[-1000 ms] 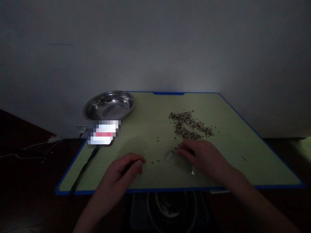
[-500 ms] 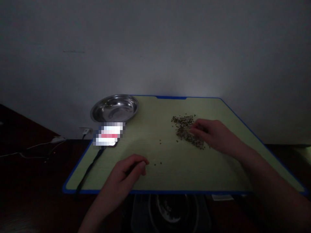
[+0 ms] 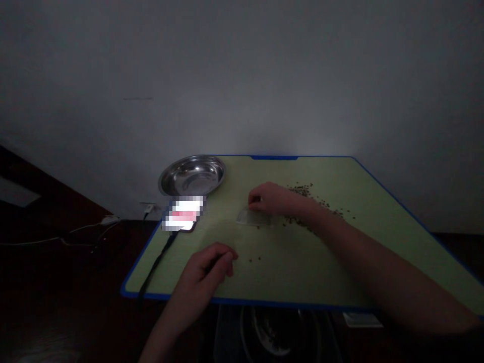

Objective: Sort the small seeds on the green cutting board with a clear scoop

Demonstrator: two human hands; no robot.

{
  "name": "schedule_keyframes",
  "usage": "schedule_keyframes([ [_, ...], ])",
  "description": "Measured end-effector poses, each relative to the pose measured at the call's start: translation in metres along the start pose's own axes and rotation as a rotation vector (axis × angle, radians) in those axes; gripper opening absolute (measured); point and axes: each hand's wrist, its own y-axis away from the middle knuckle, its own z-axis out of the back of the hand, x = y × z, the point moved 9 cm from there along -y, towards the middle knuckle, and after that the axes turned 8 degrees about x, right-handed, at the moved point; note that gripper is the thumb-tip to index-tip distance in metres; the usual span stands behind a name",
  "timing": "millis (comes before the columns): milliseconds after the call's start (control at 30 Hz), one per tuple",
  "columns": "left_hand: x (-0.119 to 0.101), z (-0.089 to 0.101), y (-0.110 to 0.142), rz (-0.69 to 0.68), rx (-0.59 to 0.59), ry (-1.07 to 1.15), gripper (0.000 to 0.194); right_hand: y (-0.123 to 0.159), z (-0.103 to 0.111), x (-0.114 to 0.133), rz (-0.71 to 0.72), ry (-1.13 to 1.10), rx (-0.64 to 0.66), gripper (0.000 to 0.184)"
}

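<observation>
My right hand point(image 3: 266, 198) is over the middle of the pale green board point(image 3: 321, 267), thumb and fingers pinched at the top edge of a flat, see-through plastic piece point(image 3: 252, 217). The piece has a rounded outline; its exact kind is unclear. Behind and under my right wrist lie scattered small dark seeds or grains point(image 3: 301, 190), partly hidden by the forearm. My left hand point(image 3: 212, 267) rests near the board's front edge, its fingers curled toward the thumb. Whether anything is inside them is hidden. A few loose grains point(image 3: 259, 258) lie just right of its fingertips.
A shiny metal bowl point(image 3: 196, 176) stands at the board's back left. In front of it sits a lit phone point(image 3: 184, 214), its screen blurred, with a dark strap point(image 3: 157, 267) running forward. Below the front edge is a dark round vessel point(image 3: 278, 333). A wall rises behind.
My right hand has moved left from the grain pile, and the see-through piece now shows under it. The pile looks more spread out. The view has shifted slightly; my left hand keeps its pose.
</observation>
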Motion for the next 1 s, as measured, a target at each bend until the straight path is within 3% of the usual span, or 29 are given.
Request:
schedule_keyframes([
  [367,0.005,0.005,0.001,-0.007,-0.036,0.071,0.022,0.047,-0.047,0.048,0.202,-0.171,0.218,0.013],
  [700,0.006,0.001,0.0,0.03,-0.013,0.065,0.023,0.088,-0.06,0.055,0.146,-0.282,0.252,0.011],
  [867,0.006,0.002,0.0,0.017,-0.024,0.045,0.023,0.099,-0.052,0.055,0.136,-0.29,0.214,0.012],
  [1000,0.006,0.003,0.0,0.019,-0.029,0.033,0.023,0.113,-0.018,0.031,0.018,-0.3,0.049,0.013],
])
